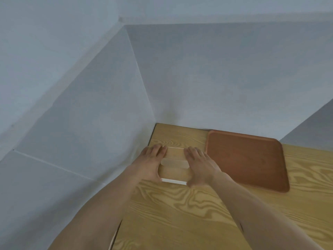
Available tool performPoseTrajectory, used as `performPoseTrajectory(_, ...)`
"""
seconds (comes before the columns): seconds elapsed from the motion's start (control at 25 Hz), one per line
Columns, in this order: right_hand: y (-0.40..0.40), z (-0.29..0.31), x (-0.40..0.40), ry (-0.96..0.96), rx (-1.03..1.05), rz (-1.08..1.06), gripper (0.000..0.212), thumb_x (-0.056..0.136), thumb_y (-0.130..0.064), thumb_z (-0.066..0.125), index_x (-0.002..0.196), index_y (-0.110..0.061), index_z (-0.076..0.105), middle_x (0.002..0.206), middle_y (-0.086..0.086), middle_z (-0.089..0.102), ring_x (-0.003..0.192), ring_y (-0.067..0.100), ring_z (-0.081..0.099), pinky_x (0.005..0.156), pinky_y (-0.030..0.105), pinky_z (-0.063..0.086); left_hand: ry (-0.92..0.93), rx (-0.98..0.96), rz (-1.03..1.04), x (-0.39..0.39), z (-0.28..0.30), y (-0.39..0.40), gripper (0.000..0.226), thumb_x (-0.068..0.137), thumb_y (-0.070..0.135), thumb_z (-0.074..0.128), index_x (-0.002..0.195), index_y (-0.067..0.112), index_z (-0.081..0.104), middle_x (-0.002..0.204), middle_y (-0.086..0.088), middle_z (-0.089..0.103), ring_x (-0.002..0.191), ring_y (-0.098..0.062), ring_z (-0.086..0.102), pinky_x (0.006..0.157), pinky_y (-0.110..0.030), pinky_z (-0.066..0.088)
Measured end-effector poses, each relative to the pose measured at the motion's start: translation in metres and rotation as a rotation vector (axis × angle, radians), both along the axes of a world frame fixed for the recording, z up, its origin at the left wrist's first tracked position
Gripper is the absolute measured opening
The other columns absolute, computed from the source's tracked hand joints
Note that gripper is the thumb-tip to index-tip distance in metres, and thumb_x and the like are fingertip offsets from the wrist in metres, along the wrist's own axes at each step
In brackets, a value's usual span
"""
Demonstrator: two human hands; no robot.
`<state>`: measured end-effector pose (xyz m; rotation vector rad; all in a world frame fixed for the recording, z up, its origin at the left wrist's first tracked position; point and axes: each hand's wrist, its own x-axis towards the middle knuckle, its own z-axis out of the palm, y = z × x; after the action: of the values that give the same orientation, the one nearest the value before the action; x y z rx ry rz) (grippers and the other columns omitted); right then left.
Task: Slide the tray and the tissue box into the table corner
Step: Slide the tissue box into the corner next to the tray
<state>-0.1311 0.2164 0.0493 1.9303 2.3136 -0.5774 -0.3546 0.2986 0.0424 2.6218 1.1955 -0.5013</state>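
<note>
Hands [152, 162] [199, 166] on one tissue box [173, 164]

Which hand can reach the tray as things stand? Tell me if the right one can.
Probably yes. The right hand rests on the tissue box directly beside the tray, and nothing lies between them on the table.

nothing readable anywhere tbh. tissue box [174, 164] plain wood lid, no brand or label. tray [246, 159] bare, tabletop [180, 213] just grain. no numbers, no signs.
</note>
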Motion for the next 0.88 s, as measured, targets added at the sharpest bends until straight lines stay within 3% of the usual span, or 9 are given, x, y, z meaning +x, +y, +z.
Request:
performPoseTrajectory(0.24, 0.031, -0.011, -0.005, 0.004, -0.01, -0.044, 0.132, 0.061, -0.052, 0.083, 0.158, -0.009, 0.004, 0.162, 0.011, 0.013, 0.149, 0.031, 0.011, 0.121, 0.04, 0.018, -0.022, 0.035, -0.057, -0.001, -0.01, 0.038, 0.129, 0.055, 0.062, 0.074, 0.152, 0.015, 0.003, 0.154, -0.012, 0.016, 0.141, -0.033, 0.023, 0.117, -0.045, 0.017)
performPoseTrajectory(0.52, 0.042, -0.018, -0.009, 0.005, -0.021, -0.053, 0.132, 0.062, -0.052, 0.081, 0.158, -0.01, 0.001, 0.163, 0.01, 0.009, 0.151, 0.029, 0.004, 0.123, 0.04, 0.013, 0.002, -0.037, -0.04, -0.001, -0.011, 0.051, 0.129, 0.061, 0.057, 0.075, 0.154, 0.016, -0.006, 0.159, -0.01, 0.004, 0.147, -0.029, 0.01, 0.121, -0.049, 0.012)
performPoseTrajectory(0.68, 0.032, -0.022, -0.013, -0.004, -0.014, -0.067, 0.122, 0.076, -0.049, 0.073, 0.158, -0.008, -0.008, 0.168, 0.011, -0.01, 0.153, 0.027, -0.014, 0.123, 0.039, -0.002, -0.031, -0.06, 0.031, -0.004, -0.013, 0.037, 0.121, 0.073, 0.045, 0.07, 0.153, 0.016, -0.015, 0.163, -0.008, -0.018, 0.151, -0.024, -0.012, 0.122, -0.05, 0.003)
performPoseTrajectory(0.88, -0.017, -0.032, -0.027, 0.008, 0.093, -0.11, 0.106, 0.09, -0.048, 0.063, 0.157, -0.004, -0.006, 0.168, 0.014, -0.008, 0.153, 0.027, -0.013, 0.121, 0.037, -0.006, -0.187, 0.011, 0.181, -0.013, -0.032, -0.021, 0.104, 0.09, 0.042, 0.054, 0.149, 0.012, -0.026, 0.161, -0.009, -0.027, 0.149, -0.022, -0.022, 0.123, -0.044, 0.005)
